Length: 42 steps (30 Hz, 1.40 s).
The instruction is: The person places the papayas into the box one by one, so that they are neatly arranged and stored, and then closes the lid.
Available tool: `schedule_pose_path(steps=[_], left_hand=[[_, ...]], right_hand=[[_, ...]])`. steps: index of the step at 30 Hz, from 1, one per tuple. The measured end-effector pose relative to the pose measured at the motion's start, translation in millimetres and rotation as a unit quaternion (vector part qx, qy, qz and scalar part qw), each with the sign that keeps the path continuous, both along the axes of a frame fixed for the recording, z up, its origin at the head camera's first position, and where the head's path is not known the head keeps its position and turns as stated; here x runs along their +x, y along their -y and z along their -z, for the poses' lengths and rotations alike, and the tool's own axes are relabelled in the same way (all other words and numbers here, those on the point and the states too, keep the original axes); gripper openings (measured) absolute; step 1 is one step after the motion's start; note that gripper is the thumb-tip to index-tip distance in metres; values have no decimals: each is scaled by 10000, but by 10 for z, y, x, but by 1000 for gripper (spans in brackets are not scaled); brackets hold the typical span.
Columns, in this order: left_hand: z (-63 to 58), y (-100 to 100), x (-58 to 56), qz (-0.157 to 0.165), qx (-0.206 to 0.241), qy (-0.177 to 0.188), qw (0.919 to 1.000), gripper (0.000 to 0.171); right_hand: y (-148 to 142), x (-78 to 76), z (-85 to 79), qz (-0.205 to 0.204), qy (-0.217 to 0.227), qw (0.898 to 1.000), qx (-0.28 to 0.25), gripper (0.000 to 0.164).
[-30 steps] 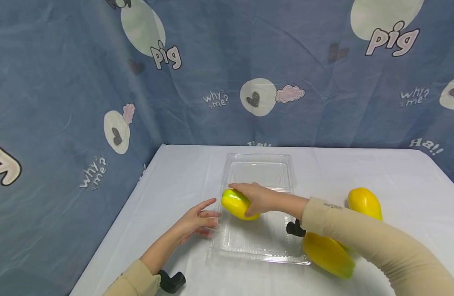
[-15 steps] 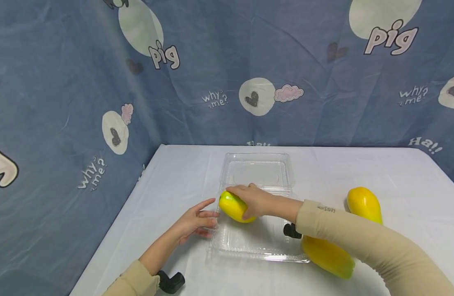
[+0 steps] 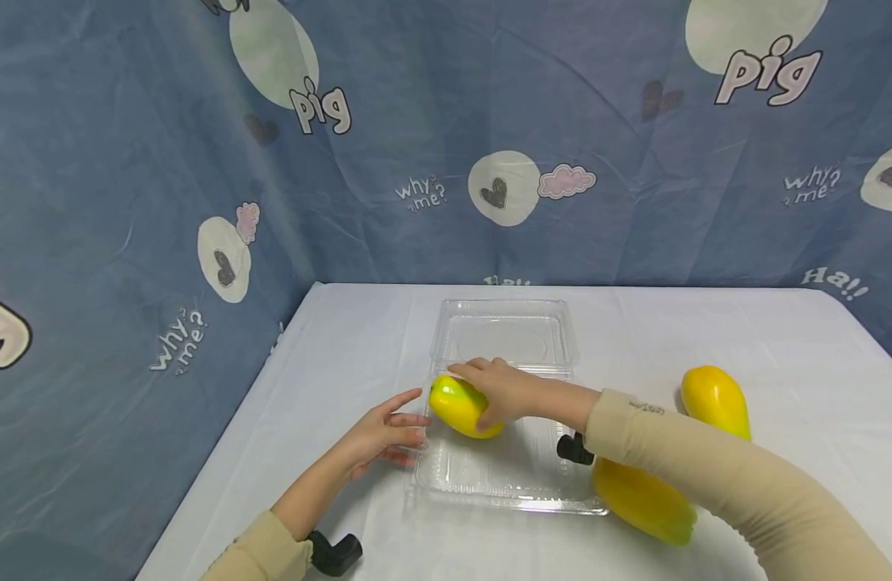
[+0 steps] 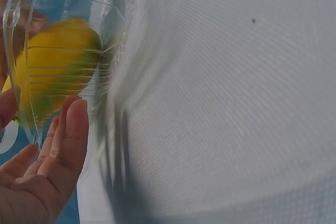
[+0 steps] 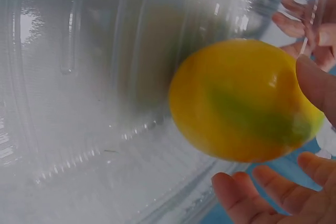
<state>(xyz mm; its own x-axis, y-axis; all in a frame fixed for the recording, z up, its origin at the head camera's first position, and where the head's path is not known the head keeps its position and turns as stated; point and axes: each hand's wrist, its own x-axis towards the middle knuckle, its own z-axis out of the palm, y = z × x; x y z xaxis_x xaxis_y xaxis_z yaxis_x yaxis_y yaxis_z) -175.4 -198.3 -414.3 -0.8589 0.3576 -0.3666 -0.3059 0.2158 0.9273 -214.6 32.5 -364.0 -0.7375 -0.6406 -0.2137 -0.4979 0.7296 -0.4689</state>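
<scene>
A yellow mango [image 3: 463,407] with a green patch lies at the left side of the base of a clear plastic clamshell box [image 3: 518,476]. My right hand [image 3: 507,393] reaches over it from the right, with its thumb overlapping the fruit. In the right wrist view a small gap shows between the fingers [image 5: 283,187] and the mango [image 5: 241,100]. My left hand [image 3: 380,436] is spread beside the box's left wall, thumb up and fingers extended. Through that wall the left wrist view shows the mango [image 4: 63,61], with the left fingertips close to the plastic.
The box's lid [image 3: 504,335] lies folded back toward the far edge of the white-covered table [image 3: 373,339]. A larger yellow fruit with a green tip [image 3: 645,500] sits at the box's front right corner. Another yellow fruit [image 3: 716,399] lies farther right, partly behind the right sleeve.
The mango has shifted slightly left and down within the box, then stopped. My right hand followed it and has since eased slightly up and right. The left hand has hardly moved.
</scene>
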Motion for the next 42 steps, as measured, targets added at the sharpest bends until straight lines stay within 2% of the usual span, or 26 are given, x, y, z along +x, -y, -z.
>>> schedule_pose_path(steps=[4, 8, 18, 26, 31, 37, 42], left_hand=[[3, -11, 3, 2, 16, 10, 10000, 72], [8, -19, 4, -24, -35, -16, 10000, 72], [-9, -18, 21, -68, -86, -24, 9999, 72], [1, -27, 15, -84, -81, -33, 9999, 73], [8, -26, 12, -89, -79, -40, 9999, 72], [15, -18, 8, -70, -75, -34, 9999, 72], [25, -5, 8, -53, -47, -38, 10000, 73]], right_hand=[[-45, -21, -57, 230, 200, 9995, -8, 86], [-147, -35, -163, 346, 201, 9991, -129, 85], [-597, 83, -374, 150, -99, 9980, -609, 84], [-1011, 184, -445, 434, -171, 9936, -1026, 82], [-1302, 254, -514, 659, -417, 9886, -1285, 79], [-1633, 287, -542, 887, -688, 9846, -1338, 79], [-1861, 292, -504, 1080, -744, 9828, -1300, 78]])
